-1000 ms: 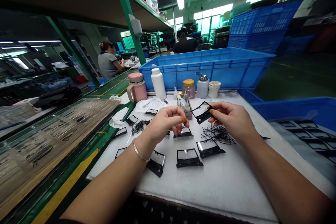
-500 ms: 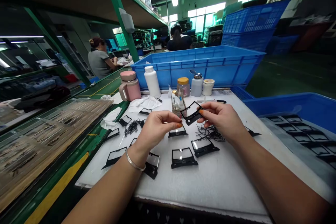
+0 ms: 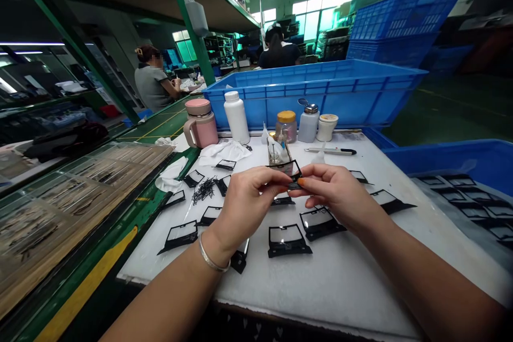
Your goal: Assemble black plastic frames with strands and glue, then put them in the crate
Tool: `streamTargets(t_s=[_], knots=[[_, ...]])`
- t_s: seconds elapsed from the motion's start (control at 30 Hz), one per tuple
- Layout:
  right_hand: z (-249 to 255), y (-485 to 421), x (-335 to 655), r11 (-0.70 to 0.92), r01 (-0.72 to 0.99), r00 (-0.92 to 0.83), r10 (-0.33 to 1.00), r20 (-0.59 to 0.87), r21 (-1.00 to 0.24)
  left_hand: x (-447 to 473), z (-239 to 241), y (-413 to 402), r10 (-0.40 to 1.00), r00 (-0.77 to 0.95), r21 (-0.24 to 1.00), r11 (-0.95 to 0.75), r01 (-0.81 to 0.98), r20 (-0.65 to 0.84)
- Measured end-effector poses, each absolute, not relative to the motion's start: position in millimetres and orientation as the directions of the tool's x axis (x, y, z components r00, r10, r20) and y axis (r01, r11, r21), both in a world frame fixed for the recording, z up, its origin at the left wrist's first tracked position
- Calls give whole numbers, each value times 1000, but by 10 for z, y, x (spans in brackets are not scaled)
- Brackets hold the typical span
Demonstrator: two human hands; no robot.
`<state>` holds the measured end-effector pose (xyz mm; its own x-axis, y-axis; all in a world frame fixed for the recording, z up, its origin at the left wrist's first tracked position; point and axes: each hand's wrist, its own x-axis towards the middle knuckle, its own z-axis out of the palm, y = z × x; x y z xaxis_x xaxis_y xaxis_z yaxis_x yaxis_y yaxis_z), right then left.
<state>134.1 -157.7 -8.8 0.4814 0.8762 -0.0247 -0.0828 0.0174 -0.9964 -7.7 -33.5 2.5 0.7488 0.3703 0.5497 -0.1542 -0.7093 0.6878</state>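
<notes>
Between my hands, above the white work surface point(image 3: 352, 288), is a small black frame point(image 3: 297, 169) with a clear pane, tilted. My right hand point(image 3: 334, 189) is closed, pinching it by its right side. My left hand point(image 3: 250, 197) is also closed, thumb and forefinger together at the frame's near-left edge. Whatever lies between those fingertips is hidden. Below lie several similar frames, among them one at the front point(image 3: 286, 250) and one nearer the right hand point(image 3: 323, 227). A heap of thin black strips point(image 3: 204, 191) lies left of my left hand.
Behind the hands stand a glass holder point(image 3: 279, 156), a pink mug point(image 3: 201, 128), a white bottle point(image 3: 237, 120), a pump bottle point(image 3: 309, 125) and a utility knife point(image 3: 332, 151). A large blue crate point(image 3: 320, 96) closes off the back. More frames fill a blue bin point(image 3: 449, 157) at right.
My left hand has moved right and now meets the frame in my right hand. That frame has tilted flatter. The view has shifted slightly.
</notes>
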Motion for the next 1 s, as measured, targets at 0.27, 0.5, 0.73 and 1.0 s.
streamTargets(t_s=[0.27,0.5,0.73,1.0], knots=[[-72,-1570,1289,-24,-42,371,928,-38,-999,-47,-36,-272,245,709,514,-837,-190,661],[10,-1592,1251,-36,-10,365,930,-37,-999,-50,-24,-270,232,710,439,-890,-121,665],[3,-1581,1250,-29,19,354,935,-20,-999,-51,-13,-306,239,728,456,-883,-113,642],[8,-1605,1230,-17,28,352,936,-6,-999,-50,-27,-310,282,741,479,-876,-61,609]])
